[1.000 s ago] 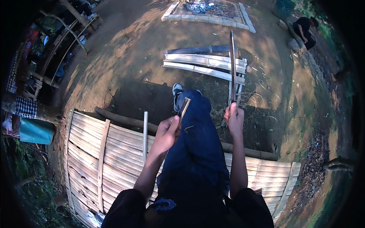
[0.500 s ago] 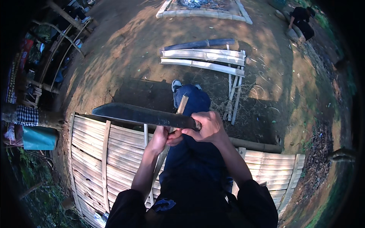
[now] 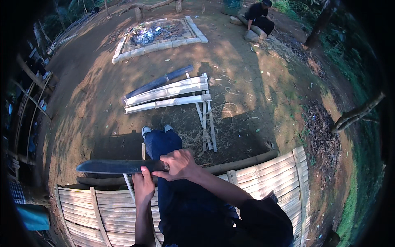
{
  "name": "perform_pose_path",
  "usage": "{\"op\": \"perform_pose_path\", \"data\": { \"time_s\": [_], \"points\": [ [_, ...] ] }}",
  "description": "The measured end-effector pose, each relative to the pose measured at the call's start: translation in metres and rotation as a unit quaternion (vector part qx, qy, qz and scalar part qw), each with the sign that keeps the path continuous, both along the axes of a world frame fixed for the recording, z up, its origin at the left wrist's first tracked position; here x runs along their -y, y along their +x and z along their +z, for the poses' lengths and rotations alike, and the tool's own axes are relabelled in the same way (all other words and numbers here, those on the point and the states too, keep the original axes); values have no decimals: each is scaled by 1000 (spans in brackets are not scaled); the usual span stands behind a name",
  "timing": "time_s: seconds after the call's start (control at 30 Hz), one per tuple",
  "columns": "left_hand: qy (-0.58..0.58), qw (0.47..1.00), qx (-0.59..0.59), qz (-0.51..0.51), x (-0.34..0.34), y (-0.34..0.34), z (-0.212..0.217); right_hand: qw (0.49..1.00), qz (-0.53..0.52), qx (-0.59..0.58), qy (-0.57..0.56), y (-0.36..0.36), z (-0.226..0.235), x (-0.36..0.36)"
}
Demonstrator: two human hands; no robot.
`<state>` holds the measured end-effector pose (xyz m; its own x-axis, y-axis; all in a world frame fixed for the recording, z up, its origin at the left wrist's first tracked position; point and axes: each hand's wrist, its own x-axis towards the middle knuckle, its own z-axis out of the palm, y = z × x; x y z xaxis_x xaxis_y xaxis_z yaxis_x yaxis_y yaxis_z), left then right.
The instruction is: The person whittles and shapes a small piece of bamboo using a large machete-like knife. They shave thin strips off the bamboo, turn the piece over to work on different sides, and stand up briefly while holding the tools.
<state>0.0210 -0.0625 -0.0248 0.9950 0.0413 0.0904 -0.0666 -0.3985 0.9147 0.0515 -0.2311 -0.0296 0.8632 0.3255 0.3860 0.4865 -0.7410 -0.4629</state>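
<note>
My right hand (image 3: 180, 164) grips the handle of a long dark machete (image 3: 117, 166). Its blade lies level and points to my left, in front of my knees. My left hand (image 3: 143, 185) is just below the blade and holds a thin pale bamboo strip (image 3: 129, 187). The strip runs up behind the blade, and its upper end shows above it beside my blue trouser leg (image 3: 162, 144). The two hands are close together, almost touching. I sit on a platform of split bamboo slats (image 3: 269, 173).
Split bamboo halves (image 3: 168, 92) and a dark bamboo pole lie on the dirt ahead, with thin slats (image 3: 205, 119) beside them. A round pole (image 3: 245, 159) edges the platform. A stone-edged ash pit (image 3: 156, 33) is farther off. Another person (image 3: 259, 16) sits at the top right.
The machete stood upright in my right hand a second ago. It has swung down level across my front, blade to the left, and my hands have come together at the strip.
</note>
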Motion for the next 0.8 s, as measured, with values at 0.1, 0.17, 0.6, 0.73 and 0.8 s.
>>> {"op": "perform_pose_path", "data": {
  "time_s": [0.1,0.17,0.6,0.73,0.8],
  "points": [
    [59,997,-45,-32,-4,-2,25,998,-67,-7,9,18,-4,3],
    [17,999,-30,-36,-4,-25,31,976,-180,-111,48,53,9,19],
    [-256,939,-212,-84,-23,-25,-21,958,-202,-125,163,21,-8,107],
    [-323,914,-222,-105,-21,-31,-25,963,-121,-149,187,7,-10,83],
    [-411,862,-280,-99,-23,-39,-19,967,-73,-165,182,3,-1,65]
  ]
}}
